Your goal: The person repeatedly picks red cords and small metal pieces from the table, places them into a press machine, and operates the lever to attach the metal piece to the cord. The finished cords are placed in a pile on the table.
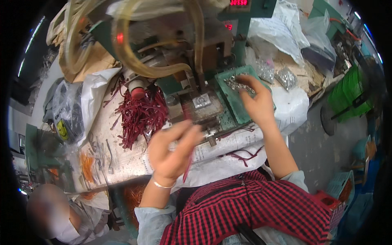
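Observation:
My left hand (173,149), partly blurred, is closed around a thin dark red strap (187,168). One end of the strap hangs below the fingers. The hand is just in front of the press's metal die block (201,101). Over a green tray (239,115) to the right of the die, my right hand (260,100) has its thumb and forefinger apart, and no part shows between them. Small shiny metal pieces (234,83) lie at the far end of that tray, beside the fingertips. Left of the die, a heap of dark red straps (141,116) covers the bench.
The green press (241,36) with looping yellowish hoses (122,45) rises above the die. A red-tipped knob (139,93) stands over the strap heap. Bags of metal pieces (286,78) lie at back right. Green baskets (347,92) stand right; another person (61,216) sits lower left.

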Demonstrator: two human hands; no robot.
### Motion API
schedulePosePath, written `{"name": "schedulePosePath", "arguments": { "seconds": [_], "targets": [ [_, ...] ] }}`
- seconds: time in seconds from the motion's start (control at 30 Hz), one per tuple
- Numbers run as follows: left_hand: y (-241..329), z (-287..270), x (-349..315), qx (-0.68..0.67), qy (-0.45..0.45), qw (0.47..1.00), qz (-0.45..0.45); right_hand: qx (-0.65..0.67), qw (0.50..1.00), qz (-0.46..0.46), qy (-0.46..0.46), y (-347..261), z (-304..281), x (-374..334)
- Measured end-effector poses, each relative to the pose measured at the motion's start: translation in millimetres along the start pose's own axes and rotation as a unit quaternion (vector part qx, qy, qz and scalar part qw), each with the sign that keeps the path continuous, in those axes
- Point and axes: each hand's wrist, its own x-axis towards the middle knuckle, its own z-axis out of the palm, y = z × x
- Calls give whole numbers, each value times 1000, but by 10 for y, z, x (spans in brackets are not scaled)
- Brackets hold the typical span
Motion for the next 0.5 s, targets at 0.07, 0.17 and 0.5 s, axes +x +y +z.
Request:
{"name": "schedulePosePath", "arguments": {
  "seconds": [0.07, 0.17, 0.5],
  "targets": [
    [13, 191, 75, -22, -42, 997, 65, -126, 991, 50, 10, 507, -106, -69],
    [74, 312, 24, -12, -59, 998, 25, -153, 988, -21, -19, 636, -146, -299],
    [-15, 432, -63, -16, -37, 998, 49, -153, 988, 0, 15, 736, -360, -171]
  ]
}}
